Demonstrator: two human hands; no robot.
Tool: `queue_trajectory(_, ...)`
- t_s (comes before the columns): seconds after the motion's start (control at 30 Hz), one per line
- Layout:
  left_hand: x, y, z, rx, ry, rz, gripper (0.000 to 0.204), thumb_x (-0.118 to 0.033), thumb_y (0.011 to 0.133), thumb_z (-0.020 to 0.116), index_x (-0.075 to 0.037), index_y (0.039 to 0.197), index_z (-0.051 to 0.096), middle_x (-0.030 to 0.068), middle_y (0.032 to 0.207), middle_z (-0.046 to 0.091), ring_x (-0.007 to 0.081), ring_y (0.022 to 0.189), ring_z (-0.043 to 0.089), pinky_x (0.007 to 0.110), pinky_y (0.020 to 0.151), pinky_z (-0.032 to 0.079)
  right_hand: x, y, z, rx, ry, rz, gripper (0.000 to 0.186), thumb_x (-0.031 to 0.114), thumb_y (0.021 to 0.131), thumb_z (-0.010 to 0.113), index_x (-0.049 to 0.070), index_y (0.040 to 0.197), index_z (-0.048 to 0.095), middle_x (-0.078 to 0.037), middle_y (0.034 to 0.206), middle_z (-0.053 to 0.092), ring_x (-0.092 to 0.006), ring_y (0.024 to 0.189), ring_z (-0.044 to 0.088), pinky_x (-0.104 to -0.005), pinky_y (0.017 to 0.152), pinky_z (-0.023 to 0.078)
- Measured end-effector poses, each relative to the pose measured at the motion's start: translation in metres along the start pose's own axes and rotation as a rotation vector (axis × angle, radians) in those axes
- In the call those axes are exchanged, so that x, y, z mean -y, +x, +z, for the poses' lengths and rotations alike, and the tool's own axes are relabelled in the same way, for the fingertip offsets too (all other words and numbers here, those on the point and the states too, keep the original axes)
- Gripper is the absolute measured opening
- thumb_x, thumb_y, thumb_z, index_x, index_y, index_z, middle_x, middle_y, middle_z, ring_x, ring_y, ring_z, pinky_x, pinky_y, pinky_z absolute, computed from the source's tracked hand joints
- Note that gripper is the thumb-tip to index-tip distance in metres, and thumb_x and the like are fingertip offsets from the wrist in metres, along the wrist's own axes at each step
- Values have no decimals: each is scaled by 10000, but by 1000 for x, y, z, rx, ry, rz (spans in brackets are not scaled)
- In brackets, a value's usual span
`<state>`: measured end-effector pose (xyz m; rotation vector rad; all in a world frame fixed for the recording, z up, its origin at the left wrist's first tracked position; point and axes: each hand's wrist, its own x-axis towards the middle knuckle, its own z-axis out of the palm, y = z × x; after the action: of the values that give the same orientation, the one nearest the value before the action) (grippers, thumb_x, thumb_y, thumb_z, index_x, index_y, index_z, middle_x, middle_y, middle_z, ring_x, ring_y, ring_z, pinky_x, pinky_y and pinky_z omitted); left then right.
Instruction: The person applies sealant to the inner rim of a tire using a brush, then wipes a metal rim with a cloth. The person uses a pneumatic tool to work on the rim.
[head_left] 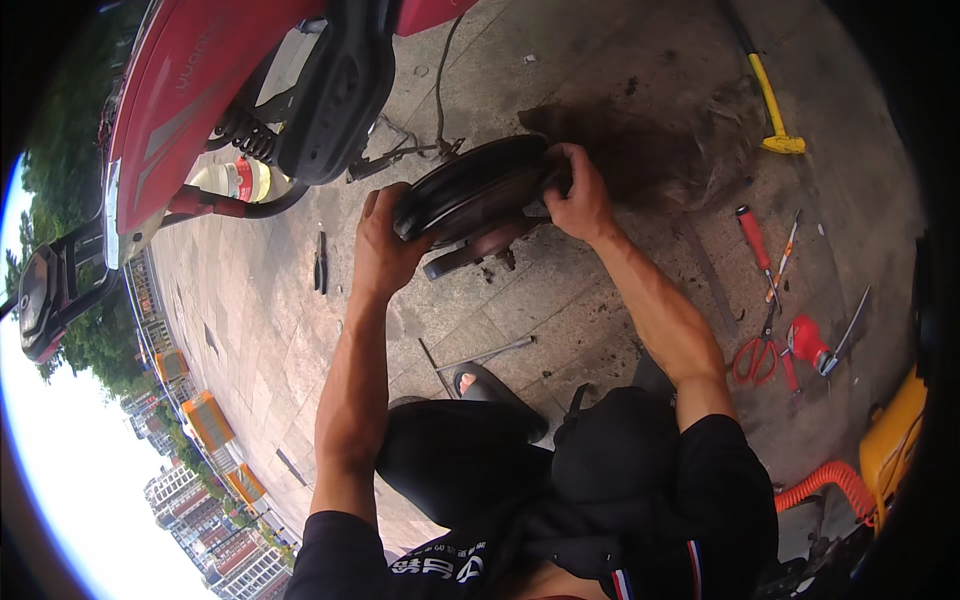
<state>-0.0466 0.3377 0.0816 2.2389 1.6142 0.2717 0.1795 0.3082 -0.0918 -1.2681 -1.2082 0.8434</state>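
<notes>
A black-tyred wheel (475, 190) is tilted in front of me, off the red scooter (190, 90) at the upper left. My left hand (388, 245) grips its left edge, thumb on the near side and fingers around the tyre. At the opposite edge, my right hand (582, 195) is closed on the tyre, partly hiding it. A brownish hub part with a dark arm (482, 248) sticks out from the wheel's near face. Behind the tyre, a cable (440, 85) hangs down to a metal bracket (395, 155).
Pliers (320, 263) lie left of the wheel, a T-shaped wrench (490, 353) by my foot. To the right are a yellow hammer (772, 110), a red screwdriver (750, 235), red-handled scissors (756, 360), a red can (806, 340) and an orange coiled hose (830, 490). Dark cloth (690, 150) lies beyond.
</notes>
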Motion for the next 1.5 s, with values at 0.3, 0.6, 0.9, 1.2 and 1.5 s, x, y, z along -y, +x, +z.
queue_trajectory(0.3,17,2,-2,-9,-11,-35,621,-69,610,871,-34,1164,594,165,1064,629,344,1005,630,399,876,511,31,7,-2,16,-10,-88,452,-35,714,640,21,1147,523,-175,1044,613,-348,968,634,-402,844,517)
queue_trajectory(0.6,23,-4,2,-30,-30,-62,614,-135,625,889,-33,1157,601,168,1082,646,333,1010,641,395,873,514,41,-7,18,-100,72,-115,281,-64,752,617,27,1014,667,-118,1064,651,-278,988,648,-341,843,527)
queue_trajectory(0.9,29,-2,-1,12,-48,-83,602,-138,624,883,-27,1142,596,162,1072,645,317,1008,641,388,885,507,-26,0,-6,-48,134,91,286,16,777,723,52,1059,691,-110,1007,681,-239,939,672,-328,817,527)
queue_trajectory(1.2,-21,27,9,43,139,116,663,-137,614,863,-31,1210,590,194,1067,630,361,1041,621,410,896,515,-27,-10,8,-72,132,294,224,5,777,682,37,999,691,-134,956,711,-228,855,708,-322,719,539)
queue_trajectory(1.5,8,22,9,-121,-84,11,660,-212,650,910,-25,1194,587,131,1089,685,223,1002,661,351,879,525,38,54,-35,-133,-161,-212,265,-6,786,691,74,1039,700,-106,991,711,-247,873,705,-311,682,545)
